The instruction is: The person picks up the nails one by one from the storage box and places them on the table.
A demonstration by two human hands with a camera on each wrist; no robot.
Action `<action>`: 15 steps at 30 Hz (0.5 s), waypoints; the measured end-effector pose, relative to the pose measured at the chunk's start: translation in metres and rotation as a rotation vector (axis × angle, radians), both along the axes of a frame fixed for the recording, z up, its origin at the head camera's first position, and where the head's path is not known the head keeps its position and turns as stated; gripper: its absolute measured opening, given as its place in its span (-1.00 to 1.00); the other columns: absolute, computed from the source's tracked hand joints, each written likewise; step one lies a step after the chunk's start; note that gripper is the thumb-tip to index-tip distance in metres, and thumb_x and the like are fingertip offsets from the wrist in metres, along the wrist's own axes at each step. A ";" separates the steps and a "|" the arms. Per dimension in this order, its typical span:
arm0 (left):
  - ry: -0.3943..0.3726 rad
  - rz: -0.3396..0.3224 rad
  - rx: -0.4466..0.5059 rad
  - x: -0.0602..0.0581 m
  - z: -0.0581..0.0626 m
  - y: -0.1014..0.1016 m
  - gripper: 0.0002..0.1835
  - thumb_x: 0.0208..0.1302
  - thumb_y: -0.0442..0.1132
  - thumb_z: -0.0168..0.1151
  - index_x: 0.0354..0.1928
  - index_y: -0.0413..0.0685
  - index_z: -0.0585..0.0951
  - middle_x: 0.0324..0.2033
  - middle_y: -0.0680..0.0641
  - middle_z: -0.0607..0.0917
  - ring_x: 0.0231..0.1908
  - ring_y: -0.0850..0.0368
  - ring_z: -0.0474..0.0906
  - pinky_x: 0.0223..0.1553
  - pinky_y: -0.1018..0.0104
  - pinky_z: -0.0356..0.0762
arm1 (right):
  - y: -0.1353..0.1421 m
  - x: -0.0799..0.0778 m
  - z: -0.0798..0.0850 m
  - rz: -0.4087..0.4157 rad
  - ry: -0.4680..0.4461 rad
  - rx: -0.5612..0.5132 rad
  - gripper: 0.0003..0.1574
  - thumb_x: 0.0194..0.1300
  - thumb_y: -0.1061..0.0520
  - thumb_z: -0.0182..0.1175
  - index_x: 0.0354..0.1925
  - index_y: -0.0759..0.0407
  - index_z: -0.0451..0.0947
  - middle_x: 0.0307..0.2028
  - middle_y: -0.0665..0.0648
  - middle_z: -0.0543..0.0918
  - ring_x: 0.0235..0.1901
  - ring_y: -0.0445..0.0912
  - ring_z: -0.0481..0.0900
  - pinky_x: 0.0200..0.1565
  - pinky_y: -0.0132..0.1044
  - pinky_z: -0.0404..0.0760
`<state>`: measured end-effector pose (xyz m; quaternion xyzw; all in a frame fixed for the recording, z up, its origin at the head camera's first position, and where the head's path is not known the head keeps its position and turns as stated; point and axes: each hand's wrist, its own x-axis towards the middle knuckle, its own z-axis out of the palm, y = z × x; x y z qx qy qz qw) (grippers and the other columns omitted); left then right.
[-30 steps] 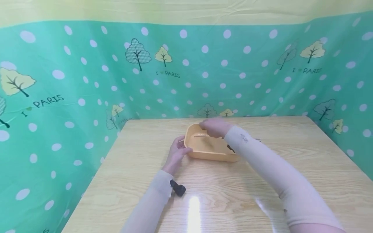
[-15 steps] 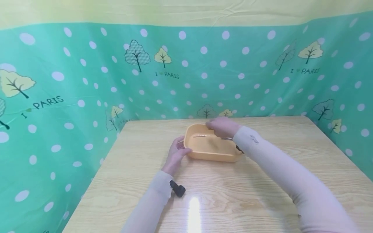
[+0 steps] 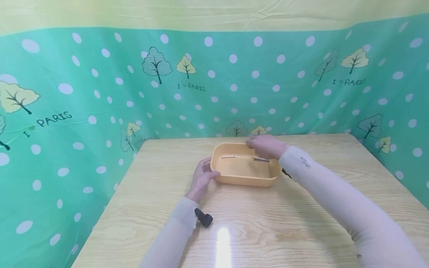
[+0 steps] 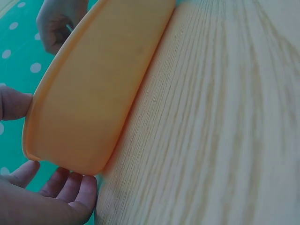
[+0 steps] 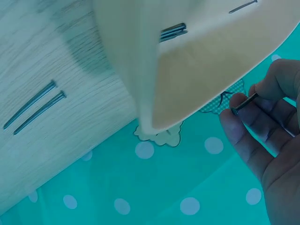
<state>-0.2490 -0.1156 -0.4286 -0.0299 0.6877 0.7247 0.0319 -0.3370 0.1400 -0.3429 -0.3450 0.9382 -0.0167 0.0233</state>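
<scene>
An orange plastic tray (image 3: 246, 181) lies on the table. My left hand (image 3: 201, 179) grips its left end, the thumb over the rim and the fingers at the outer wall. In the right wrist view, my right hand (image 5: 272, 126) pinches a metal nail (image 5: 244, 104) between thumb and fingers. In the head view that hand is above the tray's far rim, right of the middle. Inside the tray, a small bunch of nails (image 3: 260, 159) lies toward the right and a single nail (image 3: 229, 157) toward the left.
Two nails (image 5: 40, 112) lie side by side on the wooden table (image 5: 89, 89) beyond the tray's right end; my right arm hides them in the head view. A green dotted curtain (image 3: 187, 111) closes off the back and sides.
My right hand has moved to the right along the tray's far rim, uncovering the nails in the tray. The left hand keeps its grip on the tray without moving.
</scene>
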 end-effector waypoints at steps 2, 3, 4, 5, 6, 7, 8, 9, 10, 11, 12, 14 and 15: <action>0.009 0.009 0.002 0.000 -0.002 0.000 -0.14 -0.07 -0.44 0.30 0.37 -0.14 0.22 0.27 -0.33 0.33 0.26 -0.22 0.29 0.25 -0.01 0.32 | 0.004 0.000 0.000 -0.014 -0.008 -0.001 -0.60 0.18 0.39 0.11 -0.07 0.03 0.56 -0.04 0.06 0.64 -0.08 0.03 0.60 -0.02 -0.10 0.59; 0.012 0.012 -0.001 0.000 -0.003 0.001 -0.15 -0.06 -0.44 0.30 0.37 -0.13 0.23 0.26 -0.32 0.34 0.25 -0.21 0.30 0.24 -0.01 0.32 | 0.006 0.000 -0.001 -0.017 -0.012 0.000 -0.59 0.17 0.40 0.11 -0.08 0.02 0.56 -0.04 0.07 0.64 -0.08 0.03 0.60 -0.03 -0.09 0.59; 0.014 0.016 -0.004 0.000 -0.004 0.001 -0.15 -0.06 -0.44 0.30 0.36 -0.13 0.24 0.26 -0.31 0.35 0.25 -0.21 0.31 0.24 0.00 0.33 | 0.008 0.000 -0.001 -0.017 -0.017 0.001 -0.60 0.16 0.40 0.11 -0.09 0.03 0.56 -0.06 0.08 0.64 -0.09 0.03 0.60 -0.04 -0.09 0.60; 0.013 0.021 -0.009 0.000 -0.004 0.001 -0.16 -0.07 -0.44 0.30 0.35 -0.11 0.25 0.25 -0.30 0.36 0.24 -0.20 0.31 0.24 0.00 0.33 | 0.010 0.000 0.000 -0.018 -0.017 0.006 -0.60 0.16 0.41 0.11 -0.10 0.04 0.56 -0.06 0.08 0.64 -0.10 0.03 0.60 -0.06 -0.10 0.61; 0.014 0.023 -0.010 0.000 -0.004 0.001 -0.16 -0.07 -0.44 0.30 0.35 -0.11 0.26 0.25 -0.30 0.36 0.24 -0.19 0.32 0.24 0.01 0.34 | 0.012 0.000 0.000 -0.012 -0.012 0.014 -0.61 0.15 0.42 0.11 -0.11 0.06 0.56 -0.08 0.09 0.64 -0.12 0.03 0.60 -0.08 -0.12 0.62; 0.014 0.027 -0.011 0.000 -0.004 0.001 -0.16 -0.08 -0.44 0.30 0.34 -0.11 0.26 0.24 -0.30 0.37 0.23 -0.19 0.33 0.23 0.02 0.35 | 0.014 0.001 0.000 -0.007 -0.007 0.017 -0.62 0.15 0.42 0.12 -0.12 0.07 0.56 -0.08 0.10 0.64 -0.13 0.03 0.60 -0.10 -0.12 0.62; 0.013 0.032 -0.012 0.000 -0.004 0.001 -0.17 -0.09 -0.44 0.30 0.34 -0.10 0.27 0.24 -0.29 0.38 0.23 -0.18 0.34 0.22 0.03 0.36 | 0.016 0.001 0.001 -0.004 -0.004 0.016 -0.63 0.15 0.42 0.12 -0.13 0.08 0.55 -0.08 0.11 0.64 -0.14 0.04 0.61 -0.11 -0.11 0.63; 0.015 0.033 -0.013 0.000 -0.004 0.001 -0.17 -0.09 -0.44 0.30 0.34 -0.11 0.27 0.23 -0.29 0.38 0.22 -0.18 0.34 0.22 0.02 0.36 | 0.017 0.002 0.001 -0.004 -0.003 0.018 -0.64 0.15 0.42 0.12 -0.13 0.09 0.55 -0.09 0.12 0.64 -0.15 0.04 0.61 -0.13 -0.12 0.63; 0.014 0.036 -0.012 0.000 -0.004 0.001 -0.16 -0.10 -0.44 0.30 0.34 -0.11 0.27 0.23 -0.29 0.38 0.22 -0.18 0.34 0.22 0.03 0.37 | 0.018 0.002 0.002 -0.005 -0.002 0.021 -0.65 0.16 0.42 0.12 -0.13 0.10 0.55 -0.09 0.13 0.64 -0.16 0.04 0.61 -0.13 -0.13 0.63; 0.013 0.037 -0.010 0.000 -0.004 0.001 -0.16 -0.10 -0.45 0.30 0.33 -0.11 0.27 0.23 -0.29 0.39 0.22 -0.18 0.35 0.21 0.03 0.37 | 0.020 0.003 0.003 -0.008 -0.001 0.023 -0.66 0.16 0.42 0.11 -0.13 0.10 0.55 -0.10 0.13 0.64 -0.17 0.03 0.61 -0.14 -0.13 0.63; 0.014 0.036 -0.007 0.000 -0.004 0.001 -0.16 -0.10 -0.45 0.30 0.34 -0.12 0.27 0.23 -0.29 0.39 0.22 -0.18 0.34 0.21 0.03 0.37 | 0.021 0.003 0.003 -0.012 -0.005 0.019 -0.65 0.16 0.42 0.11 -0.13 0.10 0.55 -0.10 0.13 0.64 -0.17 0.04 0.60 -0.15 -0.12 0.63; 0.015 0.036 -0.006 0.000 -0.004 0.001 -0.15 -0.11 -0.45 0.30 0.34 -0.12 0.26 0.23 -0.29 0.39 0.23 -0.17 0.34 0.22 0.03 0.36 | 0.023 0.005 0.004 -0.025 -0.012 0.013 -0.65 0.15 0.42 0.09 -0.14 0.09 0.55 -0.11 0.13 0.63 -0.19 0.03 0.60 -0.16 -0.12 0.63; 0.015 0.034 -0.005 0.000 -0.004 0.001 -0.15 -0.10 -0.44 0.30 0.34 -0.12 0.26 0.23 -0.29 0.38 0.23 -0.17 0.34 0.22 0.03 0.36 | 0.025 0.005 0.004 -0.032 -0.015 0.011 -0.64 0.15 0.42 0.09 -0.14 0.08 0.55 -0.12 0.12 0.63 -0.21 0.02 0.60 -0.16 -0.13 0.63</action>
